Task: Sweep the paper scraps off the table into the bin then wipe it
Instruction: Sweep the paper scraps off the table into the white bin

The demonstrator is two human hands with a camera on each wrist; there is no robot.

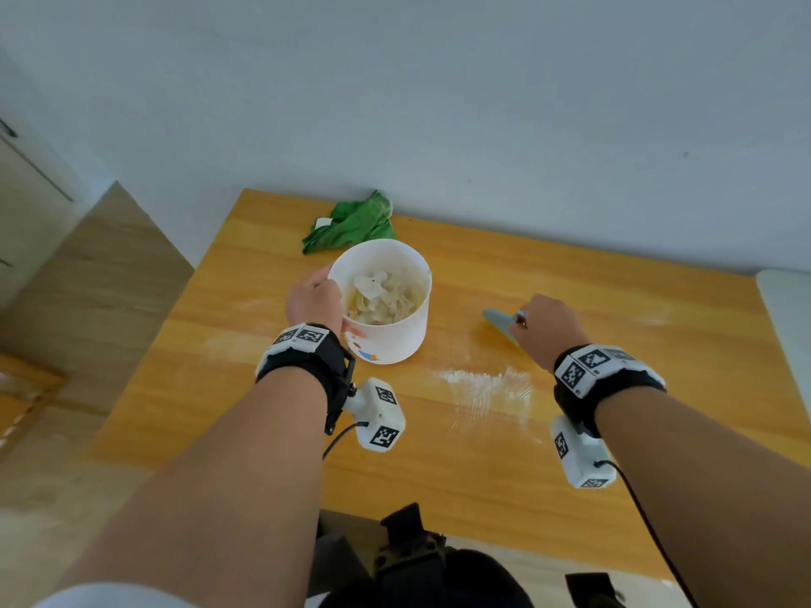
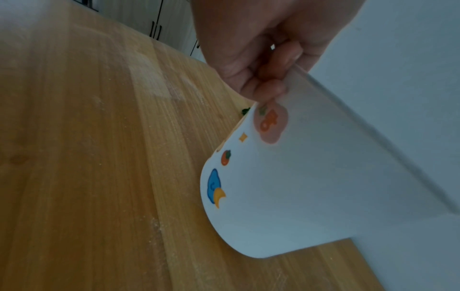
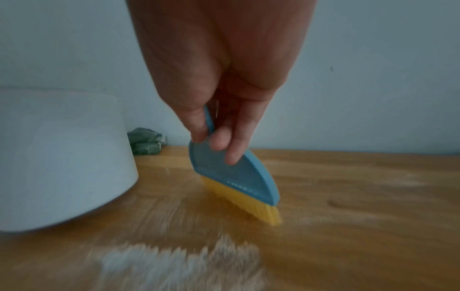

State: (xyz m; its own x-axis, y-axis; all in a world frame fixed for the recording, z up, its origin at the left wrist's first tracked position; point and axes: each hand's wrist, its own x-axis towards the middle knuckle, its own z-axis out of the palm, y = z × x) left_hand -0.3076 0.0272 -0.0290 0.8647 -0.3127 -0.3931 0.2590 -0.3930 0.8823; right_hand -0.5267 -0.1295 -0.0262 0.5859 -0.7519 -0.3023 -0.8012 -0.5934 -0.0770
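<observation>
A white bin [image 1: 390, 331] with small coloured stickers stands on the wooden table [image 1: 614, 432], crumpled paper scraps [image 1: 379, 296] inside it. My left hand [image 1: 313, 298] pinches the bin's rim on its left side; the left wrist view shows the fingers [image 2: 268, 88] curled over the rim of the bin [image 2: 311, 187]. To the right, my right hand [image 1: 546, 329] grips a small blue brush [image 3: 236, 177] with yellow bristles [image 3: 248, 204] touching the table. A white powdery smear [image 1: 487, 383] lies between my two wrists. A crumpled green cloth [image 1: 351, 223] lies behind the bin by the wall.
The table's back edge meets a pale wall [image 1: 439, 103]. Its left edge drops to a wood-look floor [image 1: 66, 300] beside cabinets [image 1: 26, 182]. A white object [image 1: 790, 309] sits off the table's right end. Faint dusty streaks [image 1: 649, 318] mark the tabletop.
</observation>
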